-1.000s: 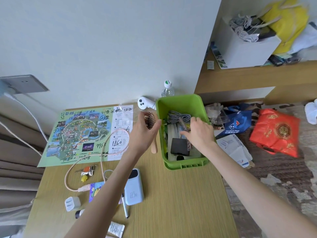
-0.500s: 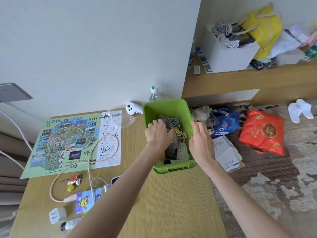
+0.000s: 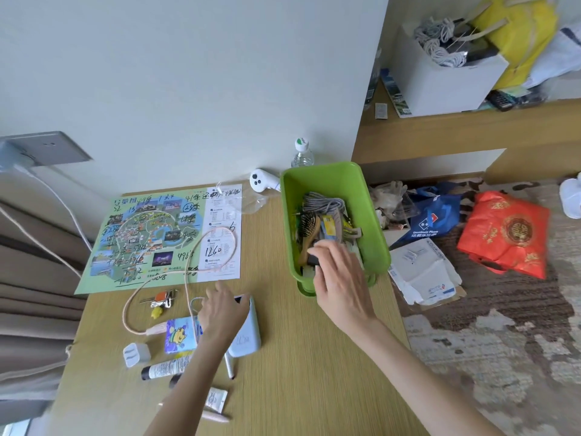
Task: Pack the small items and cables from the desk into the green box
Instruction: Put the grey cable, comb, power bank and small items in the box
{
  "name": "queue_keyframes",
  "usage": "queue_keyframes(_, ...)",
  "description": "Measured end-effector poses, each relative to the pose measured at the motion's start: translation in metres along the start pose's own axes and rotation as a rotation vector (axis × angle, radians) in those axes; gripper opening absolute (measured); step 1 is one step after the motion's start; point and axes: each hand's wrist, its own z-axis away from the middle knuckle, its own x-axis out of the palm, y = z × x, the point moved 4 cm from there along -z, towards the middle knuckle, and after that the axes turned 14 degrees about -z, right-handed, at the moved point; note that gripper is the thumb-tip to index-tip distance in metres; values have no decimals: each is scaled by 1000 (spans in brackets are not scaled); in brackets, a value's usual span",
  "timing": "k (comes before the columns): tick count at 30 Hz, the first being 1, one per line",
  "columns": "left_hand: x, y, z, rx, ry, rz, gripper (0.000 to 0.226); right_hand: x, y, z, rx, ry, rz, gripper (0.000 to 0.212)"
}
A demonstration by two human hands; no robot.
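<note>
Desk (image 3: 298, 372) clutter: left hand (image 3: 221, 313) covers power bank (image 3: 245, 338), grip unclear; right hand (image 3: 341, 278) grasps black item in green box (image 3: 371, 215).

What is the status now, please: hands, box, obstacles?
Left hand on power bank, grip unclear. Right hand over box, touching a black item. Hairbrush already inside. Cable, keys still on desk. Nothing blocking.

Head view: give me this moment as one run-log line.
left hand: on power bank | right hand: at green box near end | hairbrush: in box | pink cable: on desk
</note>
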Motion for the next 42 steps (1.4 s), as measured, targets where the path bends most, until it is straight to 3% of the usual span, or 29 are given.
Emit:
queue_keyframes(2, 22, -3, 8, 9, -59, -72, 62, 12, -7, 11, -19, -50, -39, 25)
queue_keyframes(7, 43, 5, 13, -19, -5, -255, 86, 25, -9, 21, -11, -91, -92, 18)
queue_keyframes(12, 59, 11, 12, -22, -56, -331, 89, 24, -6, 21, -24, -109, -81, 17)
queue_keyframes(17, 60, 12, 10, 78, -51, -230, 77, 20, -10, 22, -53, -85, -40, 22)
queue_keyframes(21, 37, 10, 12, 214, 83, 74, 81, 19, -23, 26, -157, -39, -20, 29)
queue_keyframes(24, 11, 10, 18, 339, 195, 282, 85, 22, -34, 31, -182, -33, -103, 22)
queue_keyframes(26, -8, 8, 24, 419, 248, 347, 86, 24, -37, 34, -117, -32, -189, 14)
queue_keyframes(28, -24, 7, 32, 508, 288, 377, 89, 30, -38, 37, 74, -60, -315, 11)
queue_keyframes(31, -37, 7, 45, 640, 324, 356, 87, 49, -42, 40, 488, -208, -584, 34)
queue_keyframes(33, -39, 6, 53, 688, 316, 332, 84, 60, -49, 39, 658, -212, -771, 40)
queue_keyframes(37, -36, -2, 65, 687, 310, 294, 82, 72, -60, 37, 708, -130, -1041, 18)
queue_keyframes(40, -37, -18, 68, 729, 296, 246, 84, 77, -56, 46, 770, -132, -1098, 21)
queue_keyframes(42, -40, -31, 72, 789, 386, 221, 69, 76, -48, 53, 806, -123, -1056, 23)
